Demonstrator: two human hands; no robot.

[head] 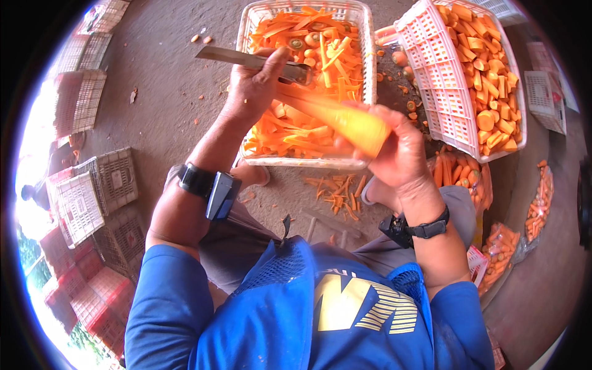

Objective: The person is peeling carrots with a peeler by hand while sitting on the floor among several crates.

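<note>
My left hand [257, 78] grips a metal peeler [296, 72], its long flat end pointing out to the left and its head over the carrot's far end. My right hand [400, 143] holds the thick end of a large peeled carrot [344, 120], which slants up to the left and is slightly blurred. The carrot's narrow tip is partly hidden by my left hand and the peeler. Both hands are above a white plastic crate [305, 162] filled with carrot peelings [296, 134] and several cut carrot ends [312, 40].
At the right, a tilted pale crate [444, 88] holds peeled carrot pieces [492, 88]. Bags of carrots [499, 252] lie along the right side. Loose peelings [340, 192] are on the floor between my feet. Stacked crates [76, 206] stand at the left.
</note>
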